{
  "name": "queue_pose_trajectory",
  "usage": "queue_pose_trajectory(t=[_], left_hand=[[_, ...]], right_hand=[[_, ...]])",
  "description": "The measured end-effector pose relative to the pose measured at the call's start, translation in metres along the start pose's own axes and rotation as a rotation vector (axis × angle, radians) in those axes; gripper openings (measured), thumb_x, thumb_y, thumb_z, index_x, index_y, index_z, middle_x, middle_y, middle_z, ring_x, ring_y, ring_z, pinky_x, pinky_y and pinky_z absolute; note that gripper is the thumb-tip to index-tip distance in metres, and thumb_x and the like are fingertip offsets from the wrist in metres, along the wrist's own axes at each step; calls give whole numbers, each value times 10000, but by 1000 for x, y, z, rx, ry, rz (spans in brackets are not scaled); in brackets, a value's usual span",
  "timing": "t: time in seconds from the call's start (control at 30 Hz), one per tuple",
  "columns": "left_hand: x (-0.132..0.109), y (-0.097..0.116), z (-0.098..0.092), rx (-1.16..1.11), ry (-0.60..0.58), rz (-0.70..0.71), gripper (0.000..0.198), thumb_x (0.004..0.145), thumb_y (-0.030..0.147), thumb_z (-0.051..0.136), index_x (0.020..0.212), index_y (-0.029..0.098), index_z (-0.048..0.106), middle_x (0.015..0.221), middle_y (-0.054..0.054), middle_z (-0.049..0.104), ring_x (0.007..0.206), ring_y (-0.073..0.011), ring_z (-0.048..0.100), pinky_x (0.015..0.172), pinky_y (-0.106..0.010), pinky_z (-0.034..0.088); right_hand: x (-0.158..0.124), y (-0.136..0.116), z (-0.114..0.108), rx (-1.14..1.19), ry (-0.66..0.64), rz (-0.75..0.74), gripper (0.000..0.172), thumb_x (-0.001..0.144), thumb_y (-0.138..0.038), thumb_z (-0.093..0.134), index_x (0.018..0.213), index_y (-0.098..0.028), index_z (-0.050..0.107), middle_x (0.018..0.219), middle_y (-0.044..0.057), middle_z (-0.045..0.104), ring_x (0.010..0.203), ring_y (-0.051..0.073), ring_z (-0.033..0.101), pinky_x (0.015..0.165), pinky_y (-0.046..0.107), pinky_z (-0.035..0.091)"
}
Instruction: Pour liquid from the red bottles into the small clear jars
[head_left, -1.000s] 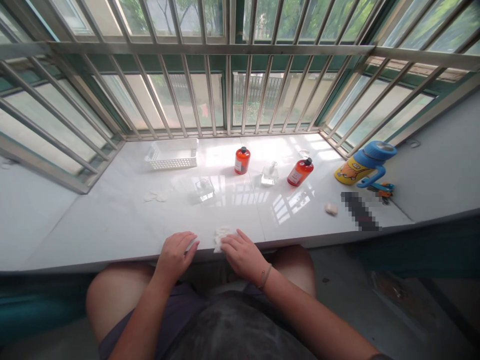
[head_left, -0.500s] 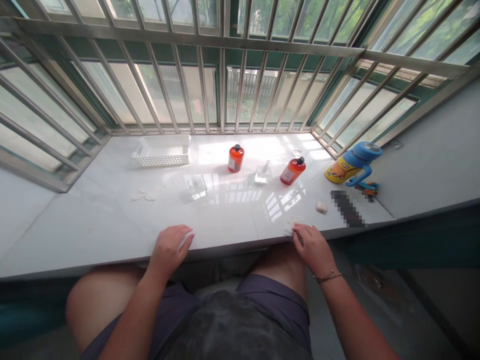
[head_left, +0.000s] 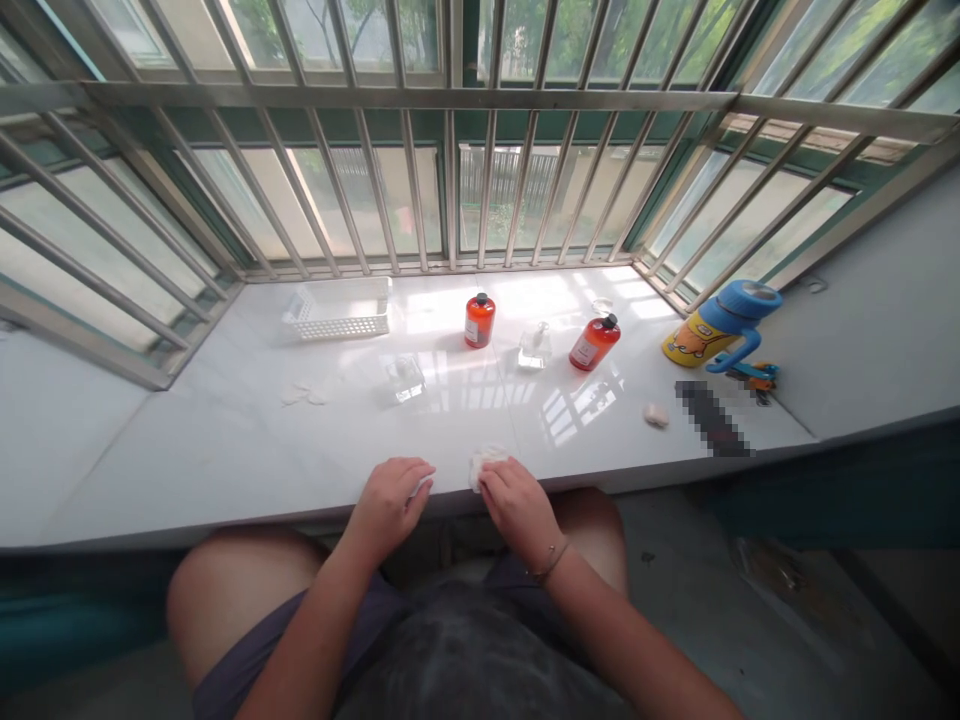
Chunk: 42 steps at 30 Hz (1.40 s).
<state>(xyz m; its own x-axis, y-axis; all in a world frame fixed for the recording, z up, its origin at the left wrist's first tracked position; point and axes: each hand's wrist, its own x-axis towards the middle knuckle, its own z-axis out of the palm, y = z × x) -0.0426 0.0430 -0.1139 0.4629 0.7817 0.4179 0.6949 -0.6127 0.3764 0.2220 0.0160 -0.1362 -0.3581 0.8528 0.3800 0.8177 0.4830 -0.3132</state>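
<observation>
My right hand (head_left: 517, 500) pinches a crumpled thin white piece (head_left: 489, 466) at the front edge of the white sill; tissue or glove, I cannot tell which. To its left, my left hand (head_left: 394, 500) hovers by the same edge, thumb apart from the fingers and nothing in it. Beyond the hands stand two clear square glass bottles, a left glass bottle (head_left: 406, 381) and a right glass bottle (head_left: 534, 347). Two orange-red bottles with black caps are near them, a left orange bottle (head_left: 479, 322) upright and a right orange bottle (head_left: 594, 344).
A white perforated basket (head_left: 341, 322) stands at the back left, with flat white pieces (head_left: 305, 394) in front of it. On the right are a yellow-blue flask (head_left: 712, 325), a small beige lump (head_left: 655, 415) and a blurred dark object (head_left: 711, 418). Metal bars (head_left: 450, 180) close the back.
My right hand has moved left along the edge with the crumpled white piece, coming near my left hand. My left hand has shifted right. The view has turned slightly.
</observation>
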Motion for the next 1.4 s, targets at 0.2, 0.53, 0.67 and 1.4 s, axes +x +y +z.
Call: queue_pose_trajectory(t=[0.2,0.53,0.67,1.4], left_hand=[[8,17,6,-14,-125,-60,241,1057,211,537,1186,232,739,1194,-109,762,1097,-255,687,958,-451,546],[42,42,30,92,-279,-81,150,1009,222,633,942,224,766,1334,-95,702,1164,-295,634,929,-466,548],[51,46,37,146,-313,-93,123,976,183,657,897,197,750,1369,-105,685,1181,-309,625,909,-476,557],[56,30,42,42,-239,-180,301,1019,239,604,1309,207,681,1363,-128,697,1250,-321,606,1030,-495,531]], right_hand=[[18,-12,0,245,28,-57,170,1049,-197,588,1182,-241,684,1243,90,741,1158,260,685,1133,496,523],[10,84,-33,131,283,181,156,1065,-297,568,1080,-229,708,1157,116,739,1142,287,655,1060,490,528],[19,103,-23,117,374,202,175,1069,-303,554,1050,-221,707,1121,117,736,1117,283,652,1045,481,523],[21,101,-7,27,342,235,175,1067,-272,519,1008,-229,677,1024,108,719,1020,291,624,968,463,510]])
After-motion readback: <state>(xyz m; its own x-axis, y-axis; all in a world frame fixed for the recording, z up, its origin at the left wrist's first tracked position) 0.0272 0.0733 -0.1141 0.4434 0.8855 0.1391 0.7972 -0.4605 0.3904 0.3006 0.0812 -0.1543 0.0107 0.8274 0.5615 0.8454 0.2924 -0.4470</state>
